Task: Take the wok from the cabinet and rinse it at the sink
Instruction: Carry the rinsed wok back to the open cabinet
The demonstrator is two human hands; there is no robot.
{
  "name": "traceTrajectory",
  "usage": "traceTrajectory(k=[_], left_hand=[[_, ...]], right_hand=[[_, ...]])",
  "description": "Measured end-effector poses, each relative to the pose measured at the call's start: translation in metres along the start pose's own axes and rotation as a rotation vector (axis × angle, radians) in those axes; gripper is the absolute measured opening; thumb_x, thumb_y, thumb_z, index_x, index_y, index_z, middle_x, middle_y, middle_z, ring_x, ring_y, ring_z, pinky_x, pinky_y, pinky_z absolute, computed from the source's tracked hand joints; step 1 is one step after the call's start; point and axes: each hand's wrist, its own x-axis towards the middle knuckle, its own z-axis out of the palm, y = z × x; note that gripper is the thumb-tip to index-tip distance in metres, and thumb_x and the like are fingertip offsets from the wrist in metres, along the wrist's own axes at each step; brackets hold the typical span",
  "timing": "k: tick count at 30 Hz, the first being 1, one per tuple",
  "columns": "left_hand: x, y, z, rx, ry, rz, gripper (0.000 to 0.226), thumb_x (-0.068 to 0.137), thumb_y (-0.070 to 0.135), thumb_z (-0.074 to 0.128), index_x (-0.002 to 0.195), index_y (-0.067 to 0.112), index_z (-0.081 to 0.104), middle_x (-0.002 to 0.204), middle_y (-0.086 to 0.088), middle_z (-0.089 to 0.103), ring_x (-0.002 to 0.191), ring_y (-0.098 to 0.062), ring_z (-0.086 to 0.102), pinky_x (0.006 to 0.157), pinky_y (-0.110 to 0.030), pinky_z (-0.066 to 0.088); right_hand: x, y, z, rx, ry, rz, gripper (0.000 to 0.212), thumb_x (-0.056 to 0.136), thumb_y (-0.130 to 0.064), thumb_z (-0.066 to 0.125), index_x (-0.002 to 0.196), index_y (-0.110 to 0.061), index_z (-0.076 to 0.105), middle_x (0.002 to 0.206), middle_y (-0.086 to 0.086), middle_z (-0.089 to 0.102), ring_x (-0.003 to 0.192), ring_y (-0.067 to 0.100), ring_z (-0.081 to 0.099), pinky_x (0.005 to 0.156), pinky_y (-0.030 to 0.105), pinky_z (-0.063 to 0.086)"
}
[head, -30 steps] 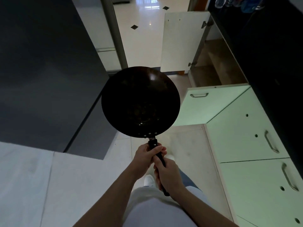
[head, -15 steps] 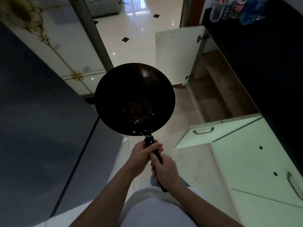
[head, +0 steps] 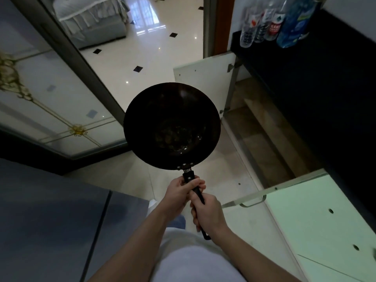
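A round black wok (head: 172,125) is held level in front of me over the floor, its bowl facing up with some dark residue at the bottom. Its black handle runs back toward my body. My left hand (head: 179,195) grips the handle just behind the rivets. My right hand (head: 207,214) grips it further back, with the handle's end sticking out below the wrist. The cabinet (head: 262,143) stands open on the right, its brown shelves bare. No sink is in view.
Two open cabinet doors flank the opening: a white one (head: 203,86) at the far side, a pale green one (head: 270,190) near me. A black countertop (head: 317,82) carries several bottles (head: 272,23). A grey appliance (head: 50,220) stands at left. Glossy tiled floor (head: 146,58) lies beyond a doorway.
The view has tilted up and forward, showing more of the doorway and the bottles. The wok stays in both hands, held in the same way out in front.
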Motion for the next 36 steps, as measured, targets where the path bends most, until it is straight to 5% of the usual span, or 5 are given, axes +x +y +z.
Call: traceTrajectory(k=[9, 19, 32, 36], left_hand=[[0.093, 0.057, 0.001, 0.068, -0.155, -0.088, 0.025, 0.088, 0.007, 0.065, 0.110, -0.006, 0.059, 0.092, -0.016, 0.071, 0.088, -0.024, 0.069, 0.089, -0.040, 0.053], [0.201, 0.167, -0.001, 0.330, -0.465, -0.151, 0.037, 0.093, 0.012, 0.062, 0.118, -0.014, 0.051, 0.088, -0.015, 0.068, 0.073, -0.020, 0.065, 0.051, -0.026, 0.050], [0.266, 0.177, 0.063, 0.449, -0.760, -0.334, 0.018, 0.091, 0.007, 0.061, 0.107, -0.001, 0.058, 0.084, -0.012, 0.066, 0.078, -0.020, 0.064, 0.070, -0.027, 0.054], [0.285, 0.175, 0.100, 0.477, -0.777, -0.374, 0.016, 0.092, 0.004, 0.060, 0.106, -0.003, 0.058, 0.087, -0.015, 0.066, 0.079, -0.021, 0.066, 0.065, -0.025, 0.054]], right_hand=[[0.082, -0.039, -0.005, 0.019, 0.137, 0.066, 0.041, 0.100, -0.038, 0.051, 0.065, -0.019, 0.060, 0.051, 0.001, 0.057, 0.044, 0.015, 0.052, 0.053, 0.047, 0.052], [0.181, -0.117, 0.016, 0.243, 0.377, 0.152, 0.036, 0.101, -0.037, 0.051, 0.070, -0.022, 0.062, 0.053, -0.004, 0.053, 0.045, 0.011, 0.046, 0.051, 0.030, 0.042], [0.205, -0.148, -0.020, 0.432, 0.721, 0.233, 0.040, 0.101, -0.027, 0.050, 0.067, -0.008, 0.057, 0.052, 0.008, 0.050, 0.041, 0.022, 0.045, 0.039, 0.031, 0.040], [0.218, -0.145, -0.048, 0.497, 0.790, 0.242, 0.041, 0.101, -0.028, 0.050, 0.067, -0.008, 0.058, 0.053, 0.010, 0.052, 0.037, 0.019, 0.044, 0.037, 0.029, 0.040]])
